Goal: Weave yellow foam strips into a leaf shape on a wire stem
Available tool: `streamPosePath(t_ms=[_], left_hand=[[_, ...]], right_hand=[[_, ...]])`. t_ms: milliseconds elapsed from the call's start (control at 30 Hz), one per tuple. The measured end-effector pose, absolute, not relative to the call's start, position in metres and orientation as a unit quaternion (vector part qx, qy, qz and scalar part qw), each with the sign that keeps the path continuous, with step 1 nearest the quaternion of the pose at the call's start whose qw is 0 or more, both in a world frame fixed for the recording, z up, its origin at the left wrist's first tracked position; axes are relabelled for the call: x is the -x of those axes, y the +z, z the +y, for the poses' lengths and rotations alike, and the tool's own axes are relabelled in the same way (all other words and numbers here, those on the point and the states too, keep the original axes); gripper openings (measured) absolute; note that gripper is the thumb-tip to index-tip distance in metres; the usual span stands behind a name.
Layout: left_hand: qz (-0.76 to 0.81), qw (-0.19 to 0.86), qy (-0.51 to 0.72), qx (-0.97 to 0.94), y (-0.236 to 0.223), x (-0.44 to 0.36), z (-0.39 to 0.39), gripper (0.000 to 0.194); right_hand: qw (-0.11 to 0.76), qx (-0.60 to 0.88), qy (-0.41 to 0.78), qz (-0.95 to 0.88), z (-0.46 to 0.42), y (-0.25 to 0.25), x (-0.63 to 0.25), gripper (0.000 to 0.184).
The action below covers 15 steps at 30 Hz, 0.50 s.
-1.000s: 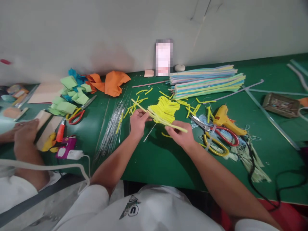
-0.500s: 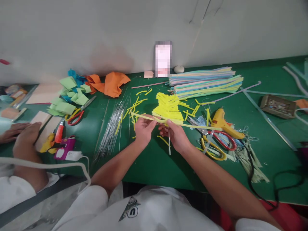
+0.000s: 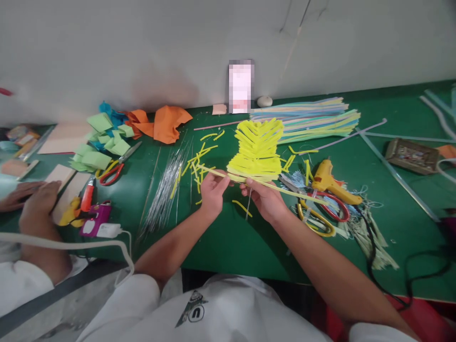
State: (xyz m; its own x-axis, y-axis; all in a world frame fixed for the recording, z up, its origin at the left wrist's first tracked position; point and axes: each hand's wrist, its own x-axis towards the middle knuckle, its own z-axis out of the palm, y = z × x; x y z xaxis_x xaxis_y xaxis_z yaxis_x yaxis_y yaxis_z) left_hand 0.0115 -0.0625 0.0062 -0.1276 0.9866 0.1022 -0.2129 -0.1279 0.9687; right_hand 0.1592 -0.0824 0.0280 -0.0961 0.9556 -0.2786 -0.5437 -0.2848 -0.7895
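Note:
A bright yellow leaf shape point(image 3: 256, 147) made of rows of pipe cleaners stands up between my hands, with thin wires point(image 3: 248, 204) hanging from its base. My left hand point(image 3: 213, 190) pinches a long pale yellow pipe cleaner point(image 3: 297, 193) at the leaf's lower left edge. At the lower right edge my right hand point(image 3: 263, 197) is closed on the same pipe cleaner and the leaf's base. The pipe cleaner's long end sticks out to the right, over the scissors point(image 3: 320, 228). My fingertips partly hide the wire join.
Cut yellow pieces point(image 3: 195, 161) and a bundle of wires point(image 3: 166, 190) lie left. Pipe cleaner bundles point(image 3: 317, 126) lie behind. A yellow glue gun point(image 3: 333, 183) and tassels point(image 3: 370, 242) are right. Another person's hands point(image 3: 39, 197) work at far left, near a purple device point(image 3: 95, 221).
My right hand has moved left toward my left hand, and the long pipe cleaner now extends farther right. The yellow leaf has been raised and tilted upright, showing more of its face.

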Motion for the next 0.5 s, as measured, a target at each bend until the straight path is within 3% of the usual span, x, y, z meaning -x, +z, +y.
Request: streamPosePath(t_ms=[500], left_hand=[[0.452, 0.528, 0.608, -0.384, 0.0119, -0.0146, -0.0617, 0.028]], right_hand=[[0.531, 0.427, 0.671, -0.293, -0.0823, 0.0235, -0.1601, 0.026]])
